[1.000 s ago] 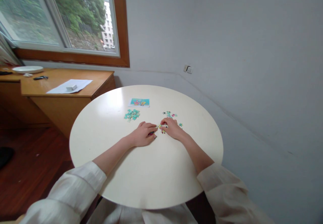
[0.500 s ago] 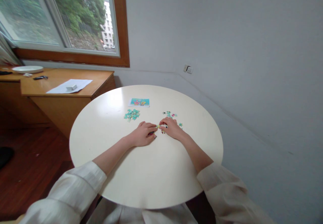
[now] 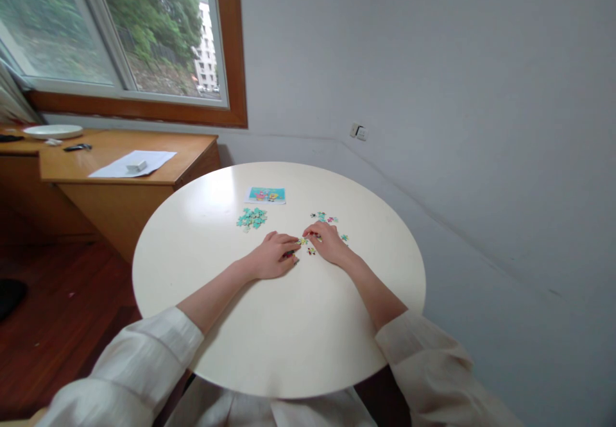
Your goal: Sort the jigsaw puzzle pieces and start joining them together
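Observation:
My left hand [image 3: 273,255] rests on the round white table with its fingers curved around several joined jigsaw pieces [image 3: 289,255], partly hidden by the fingers. A yellow jigsaw piece [image 3: 303,241] lies at its fingertips, between both hands. My right hand [image 3: 327,243] hovers low just right of that piece, fingers bent and slightly apart; nothing shows clearly between them. Another dark and yellow jigsaw piece [image 3: 311,252] lies below the right thumb. Loose jigsaw pieces [image 3: 321,216] lie beyond the right hand, and a green piece [image 3: 344,238] sits to its right.
A heap of turquoise jigsaw pieces [image 3: 251,219] lies at the left of the table [image 3: 269,337]. Behind it is a picture card [image 3: 266,196]. A wooden desk [image 3: 192,151] beyond the table's left edge holds a paper sheet [image 3: 158,158] and a white plate [image 3: 52,132].
My right hand has drawn slightly up and away from the yellow piece, uncovering it and the dark piece below. My left hand has stayed in place.

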Motion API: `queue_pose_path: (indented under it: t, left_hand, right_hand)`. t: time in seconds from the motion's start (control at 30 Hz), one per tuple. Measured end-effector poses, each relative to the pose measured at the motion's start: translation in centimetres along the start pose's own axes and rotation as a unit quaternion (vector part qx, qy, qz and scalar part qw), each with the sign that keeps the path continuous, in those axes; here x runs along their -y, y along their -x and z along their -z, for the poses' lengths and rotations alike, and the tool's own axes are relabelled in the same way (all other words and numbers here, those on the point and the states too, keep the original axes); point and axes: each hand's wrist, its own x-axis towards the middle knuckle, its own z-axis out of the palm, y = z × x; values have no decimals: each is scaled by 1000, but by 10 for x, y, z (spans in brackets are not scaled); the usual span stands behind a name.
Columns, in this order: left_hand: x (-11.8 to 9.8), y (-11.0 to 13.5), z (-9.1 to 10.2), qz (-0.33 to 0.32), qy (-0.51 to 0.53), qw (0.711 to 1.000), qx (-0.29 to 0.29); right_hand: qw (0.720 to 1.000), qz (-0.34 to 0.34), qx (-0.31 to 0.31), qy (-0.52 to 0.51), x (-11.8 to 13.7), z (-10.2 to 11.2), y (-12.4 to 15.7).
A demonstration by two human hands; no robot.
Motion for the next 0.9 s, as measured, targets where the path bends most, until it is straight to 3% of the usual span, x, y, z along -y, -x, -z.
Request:
queue_pose_path:
  t: [0.43, 0.67, 0.9]
  left_hand:
    - [-3, 0, 3, -8, -2, 1000, -3]
    - [7, -2, -1, 9, 14, 997, -72]
    - [24, -2, 3, 60, 76, 983, -155]
  right_hand:
    - [1000, -2, 20, 14, 0, -1, -1]
    - [1000, 1, -10, -6, -1, 0, -1]
    - [999, 44, 15, -28, -4, -1, -1]
